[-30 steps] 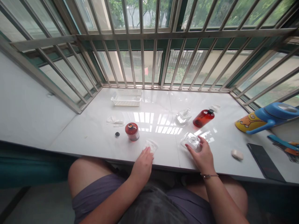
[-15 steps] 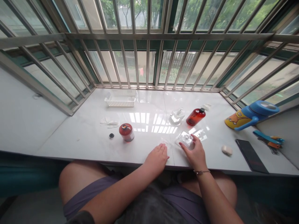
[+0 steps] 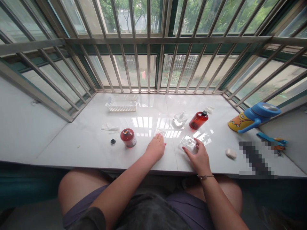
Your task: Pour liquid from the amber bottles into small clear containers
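Note:
Under the fingertips of my left hand (image 3: 155, 148) a thin white tissue (image 3: 159, 131) is pressed flat on the white table; the fingers lie close together over it. My right hand (image 3: 198, 155) grips a clear, square glass bottle (image 3: 188, 143) between thumb and fingers, low at the table surface. Behind that stands a second clear glass bottle (image 3: 179, 120). A red bottle with a black cap (image 3: 198, 120) leans or appears tilted beside it. Left of my left hand is an uncapped red bottle (image 3: 128, 138), and a small black cap (image 3: 113, 141) lies next to it.
A white perforated basket (image 3: 122, 107) sits near the window bars. Crumpled white tissue (image 3: 110, 128) lies at left, another piece (image 3: 209, 110) at back right. On the right are a blue-yellow flask (image 3: 251, 118), a white earbud case (image 3: 230, 153), a pixelated dark object (image 3: 257, 159) and a blue strap (image 3: 263, 137).
My left hand has slid forward and a little left across the table, and the tissue has moved with it. My right hand keeps its grip on the clear bottle.

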Demonstrator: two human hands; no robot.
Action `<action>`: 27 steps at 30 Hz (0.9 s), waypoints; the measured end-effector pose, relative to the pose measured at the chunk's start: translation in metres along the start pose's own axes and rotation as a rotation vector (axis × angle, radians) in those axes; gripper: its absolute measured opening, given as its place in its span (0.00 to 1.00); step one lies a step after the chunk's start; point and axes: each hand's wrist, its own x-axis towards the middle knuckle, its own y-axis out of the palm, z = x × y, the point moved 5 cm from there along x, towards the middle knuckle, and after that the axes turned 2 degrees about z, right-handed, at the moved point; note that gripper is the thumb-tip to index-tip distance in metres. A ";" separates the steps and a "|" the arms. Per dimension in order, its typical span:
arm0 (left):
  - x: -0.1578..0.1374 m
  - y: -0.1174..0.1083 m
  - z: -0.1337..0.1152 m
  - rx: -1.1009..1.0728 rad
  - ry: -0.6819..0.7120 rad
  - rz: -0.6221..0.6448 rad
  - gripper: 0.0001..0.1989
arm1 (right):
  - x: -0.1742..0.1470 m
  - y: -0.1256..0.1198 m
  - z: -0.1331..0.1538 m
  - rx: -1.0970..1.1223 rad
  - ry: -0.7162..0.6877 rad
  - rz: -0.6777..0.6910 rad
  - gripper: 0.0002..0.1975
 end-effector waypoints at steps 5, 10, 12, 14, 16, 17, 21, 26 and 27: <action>-0.018 0.019 -0.064 -0.041 0.246 0.047 0.27 | 0.001 -0.003 -0.004 0.039 0.016 -0.058 0.49; 0.007 0.012 -0.020 -0.025 0.037 -0.004 0.26 | 0.000 -0.005 -0.007 0.077 0.051 -0.084 0.49; 0.026 0.000 0.011 -0.011 -0.061 -0.030 0.26 | 0.000 -0.006 -0.005 0.081 0.059 -0.077 0.49; 0.040 -0.010 0.028 -0.006 -0.085 -0.039 0.26 | 0.000 -0.006 -0.003 0.090 0.061 -0.074 0.49; 0.045 -0.014 0.025 -0.010 -0.042 -0.030 0.26 | 0.000 -0.007 -0.002 0.102 0.065 -0.075 0.49; 0.044 -0.013 0.016 -0.014 0.001 -0.019 0.26 | 0.000 -0.007 -0.002 0.108 0.066 -0.077 0.49; 0.023 0.002 -0.044 -0.047 0.234 0.029 0.24 | 0.000 -0.009 0.000 0.146 0.040 -0.105 0.48; -0.015 0.009 -0.088 -0.086 0.397 0.041 0.25 | 0.000 -0.010 0.001 0.181 0.020 -0.108 0.47; -0.024 0.008 -0.089 -0.090 0.405 0.037 0.24 | 0.000 -0.010 0.000 0.177 0.023 -0.105 0.47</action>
